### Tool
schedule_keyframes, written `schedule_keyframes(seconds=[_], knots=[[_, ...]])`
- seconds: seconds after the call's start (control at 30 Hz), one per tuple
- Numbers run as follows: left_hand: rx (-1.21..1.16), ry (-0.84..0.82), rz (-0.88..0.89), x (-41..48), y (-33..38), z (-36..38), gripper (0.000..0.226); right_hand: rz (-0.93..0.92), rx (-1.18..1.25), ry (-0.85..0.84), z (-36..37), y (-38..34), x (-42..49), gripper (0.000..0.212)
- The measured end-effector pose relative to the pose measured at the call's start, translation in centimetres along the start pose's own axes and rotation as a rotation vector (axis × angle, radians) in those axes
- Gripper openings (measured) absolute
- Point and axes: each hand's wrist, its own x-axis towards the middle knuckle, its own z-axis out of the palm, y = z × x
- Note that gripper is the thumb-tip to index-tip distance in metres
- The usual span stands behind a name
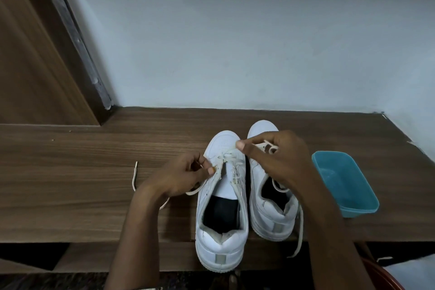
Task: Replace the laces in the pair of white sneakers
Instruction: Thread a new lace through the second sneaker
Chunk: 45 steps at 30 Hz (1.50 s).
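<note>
The left hand [181, 173] and right hand [270, 155] pinch the cream cloth lace [227, 156] with their fingers; a hard tug could drag the left white sneaker [221, 245] off the brown wooden bench [82, 172].

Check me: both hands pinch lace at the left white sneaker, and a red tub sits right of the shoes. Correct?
Not quite: the head view shows the tub is blue, not red. The rest holds: left hand and right hand pinch lace at the left white sneaker, and the tub sits right of the shoes.
</note>
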Motion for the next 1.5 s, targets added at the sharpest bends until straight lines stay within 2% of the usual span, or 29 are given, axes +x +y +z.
schedule_keyframes(seconds=[0.2, 0.3, 0.37, 0.5, 0.77, 0.83, 0.9, 0.97, 1.03, 1.13, 1.2, 1.3, 1.43, 1.5], knots=[[0.111, 0.015, 0.014, 0.1, 0.0, -0.2, 0.009, -0.034, -0.1, -0.232, 1.6, -0.3, -0.2, 0.042], [0.098, 0.018, 0.027, 0.1, 0.2, -0.1, 0.008, -0.047, -0.207, -0.157, 2.2, 0.1, 0.1, 0.03], [0.11, 0.03, 0.022, 0.1, 0.3, -0.1, 0.013, -0.051, -0.251, -0.103, 2.3, 0.3, 0.3, 0.035], [0.189, 0.092, -0.003, 0.2, 0.4, -0.1, 0.025, 0.023, -0.252, -0.118, 2.2, 1.4, 0.7, 0.023], [0.04, 0.115, -0.038, 0.1, 0.4, -0.1, 0.019, 0.066, -0.257, -0.071, 2.3, 1.7, 0.7, 0.019], [-0.035, 0.137, -0.04, -0.1, 0.5, -0.2, 0.015, 0.051, -0.22, -0.038, 1.4, 1.0, 0.4, 0.024], [-0.062, 0.149, -0.021, -0.6, 1.0, -0.3, 0.011, 0.074, -0.118, -0.037, 0.0, -0.1, -0.2, 0.039], [-0.011, 0.171, 0.016, -1.0, 1.6, -0.4, 0.02, 0.084, -0.057, -0.042, -1.0, -0.8, -0.4, 0.062], [0.057, 0.164, 0.045, -1.4, 2.2, -0.5, 0.034, 0.046, -0.075, -0.01, -1.3, -0.9, -0.3, 0.072], [0.101, 0.077, 0.028, -1.7, 3.3, -0.4, 0.054, -0.04, -0.038, -0.007, -1.3, -1.0, -0.2, 0.059], [0.16, 0.077, 0.005, -1.7, 3.8, 0.0, 0.06, -0.078, 0.021, -0.05, -1.1, -1.5, -0.4, 0.049], [0.251, 0.067, 0.012, -1.5, 4.2, 0.6, 0.046, -0.105, 0.087, -0.138, -0.1, -2.3, -0.7, 0.041], [0.185, 0.069, 0.029, -1.6, 4.1, 0.3, 0.007, -0.109, 0.14, -0.229, 1.8, -2.7, -1.1, 0.009], [0.137, 0.07, 0.03, -1.7, 3.8, 0.0, 0.015, -0.104, 0.121, -0.233, 2.8, -2.3, -1.3, 0.015]])
